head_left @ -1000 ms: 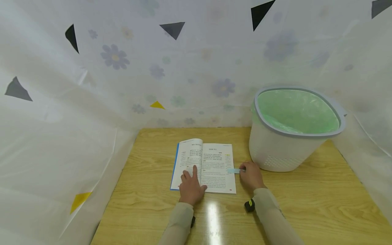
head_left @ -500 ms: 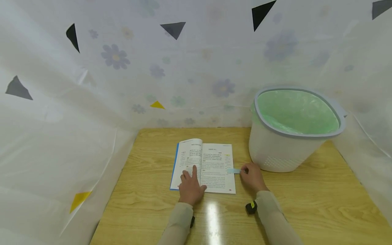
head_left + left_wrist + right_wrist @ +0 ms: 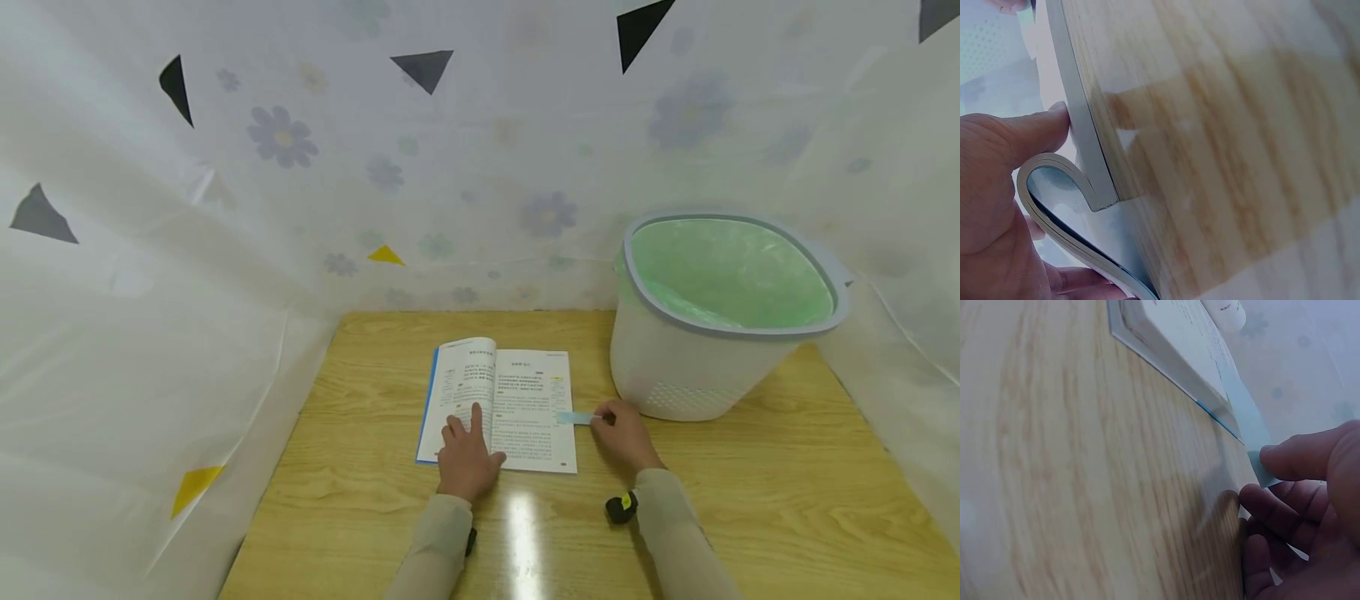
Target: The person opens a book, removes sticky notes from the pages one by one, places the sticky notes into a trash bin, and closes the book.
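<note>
An open book (image 3: 534, 442) with a blue cover lies on the wooden table. My left hand (image 3: 467, 462) rests across its left page and lower middle, index finger extended up the page. In the left wrist view the thumb (image 3: 1044, 128) presses the right-hand pages, while the left-hand pages (image 3: 1038, 187) bow up under the palm. A light-blue paper strip (image 3: 573, 418) overlaps the right page and sticks out past its outer edge. Thumb and fingertips of my right hand (image 3: 624, 433) pinch the strip's outer end (image 3: 1254, 428), close above the table.
A white bin (image 3: 667, 367) with a grey rim and green liner stands just behind and right of my right hand. Flowered plastic sheeting (image 3: 480, 192) encloses the table (image 3: 360, 517) at the back and sides.
My right hand has shifted slightly to the right, still pinching the strip's end. The left hand stays on the book.
</note>
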`<state>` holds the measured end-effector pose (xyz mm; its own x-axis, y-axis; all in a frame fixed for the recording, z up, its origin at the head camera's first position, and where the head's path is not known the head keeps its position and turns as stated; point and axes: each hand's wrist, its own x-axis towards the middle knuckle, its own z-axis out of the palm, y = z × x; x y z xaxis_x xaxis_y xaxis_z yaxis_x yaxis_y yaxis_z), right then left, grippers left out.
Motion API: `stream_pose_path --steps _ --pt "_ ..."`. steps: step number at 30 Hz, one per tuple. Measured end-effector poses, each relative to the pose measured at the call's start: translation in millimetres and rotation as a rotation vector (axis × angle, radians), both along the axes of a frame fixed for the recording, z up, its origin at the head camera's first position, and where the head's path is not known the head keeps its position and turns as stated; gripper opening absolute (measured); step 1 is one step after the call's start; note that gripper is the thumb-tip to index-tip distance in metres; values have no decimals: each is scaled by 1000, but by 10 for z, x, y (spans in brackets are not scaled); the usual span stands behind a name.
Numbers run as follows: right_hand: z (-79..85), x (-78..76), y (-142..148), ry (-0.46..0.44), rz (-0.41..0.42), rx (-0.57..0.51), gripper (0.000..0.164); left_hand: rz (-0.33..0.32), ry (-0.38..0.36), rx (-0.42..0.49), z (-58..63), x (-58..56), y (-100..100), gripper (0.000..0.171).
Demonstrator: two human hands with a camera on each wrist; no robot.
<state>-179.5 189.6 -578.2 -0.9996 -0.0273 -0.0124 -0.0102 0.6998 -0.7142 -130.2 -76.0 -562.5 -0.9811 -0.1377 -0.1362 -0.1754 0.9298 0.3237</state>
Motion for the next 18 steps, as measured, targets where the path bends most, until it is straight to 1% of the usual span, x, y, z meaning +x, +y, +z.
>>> stream_pose_path --steps 6,11,15,18 --pt "-4 -17 38 -45 -14 -21 15 -2 -14 -7 46 -13 6 93" --pt "14 -1 62 -39 -8 -20 16 -5 -15 -9 76 -25 0 93" --pt "3 38 79 -30 -8 -34 15 -5 -23 -3 58 -17 1 93" --pt "-13 73 77 -10 -25 -57 16 -4 -31 -2 47 -6 3 94"
